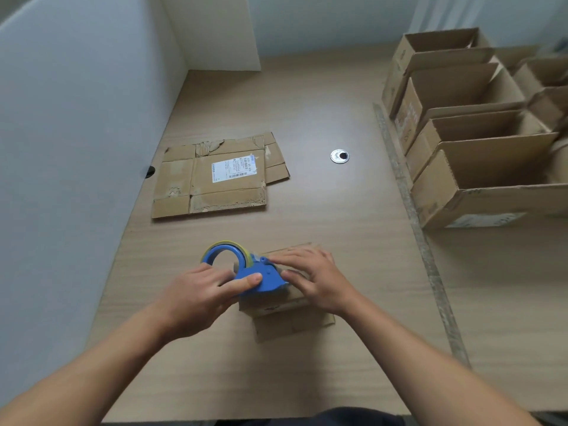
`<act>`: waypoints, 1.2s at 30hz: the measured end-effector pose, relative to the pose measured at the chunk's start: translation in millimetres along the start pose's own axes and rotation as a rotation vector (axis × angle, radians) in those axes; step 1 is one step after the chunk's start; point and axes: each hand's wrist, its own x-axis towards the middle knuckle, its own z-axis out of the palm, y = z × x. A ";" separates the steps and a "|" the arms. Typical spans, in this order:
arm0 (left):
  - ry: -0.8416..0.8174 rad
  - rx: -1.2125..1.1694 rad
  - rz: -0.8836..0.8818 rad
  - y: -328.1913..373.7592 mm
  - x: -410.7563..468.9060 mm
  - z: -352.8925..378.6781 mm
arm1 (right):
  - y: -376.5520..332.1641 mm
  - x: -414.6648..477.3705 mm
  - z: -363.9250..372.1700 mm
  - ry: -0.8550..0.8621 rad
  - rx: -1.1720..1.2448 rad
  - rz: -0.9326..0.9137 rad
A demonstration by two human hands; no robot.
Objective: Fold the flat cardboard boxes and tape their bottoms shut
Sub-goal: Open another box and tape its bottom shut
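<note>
A small folded cardboard box (pixel 289 305) stands on the wooden table (pixel 338 272) in front of me, bottom side up. A blue tape dispenser (pixel 261 278) with a yellowish tape roll rests on top of it. My left hand (pixel 199 293) grips the dispenser's handle, thumb along its side. My right hand (pixel 310 275) lies with straight fingers flat on the box top, right beside the dispenser's front end. A flat unfolded cardboard box (pixel 215 176) with a white shipping label lies farther back on the table.
Several folded, open-topped cardboard boxes (pixel 467 142) stand in a row at the right. A round metal cable grommet (pixel 339 156) sits in the table between them and the flat box. A grey partition wall (pixel 76 149) runs along the left.
</note>
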 end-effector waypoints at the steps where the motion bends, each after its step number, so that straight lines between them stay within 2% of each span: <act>1: -0.005 -0.003 0.006 -0.6 0.7 0.6 | -0.1 -0.3 -1.6 0.005 0.028 0.009; 5: -0.034 0.016 0.077 -2.4 3.4 0.3 | -6.2 0.3 -13.5 0.030 0.185 0.073; 16: -0.076 0.021 0.102 -7.0 7.8 1.0 | -22.4 13.3 -38.4 -0.171 0.151 0.015; 26: -0.086 0.029 0.062 -4.0 6.7 0.0 | -11.3 5.9 -21.4 0.056 0.078 -0.085; 36: -0.103 0.007 0.052 -7.4 6.5 1.2 | -11.8 0.2 -25.3 -0.031 0.141 -0.063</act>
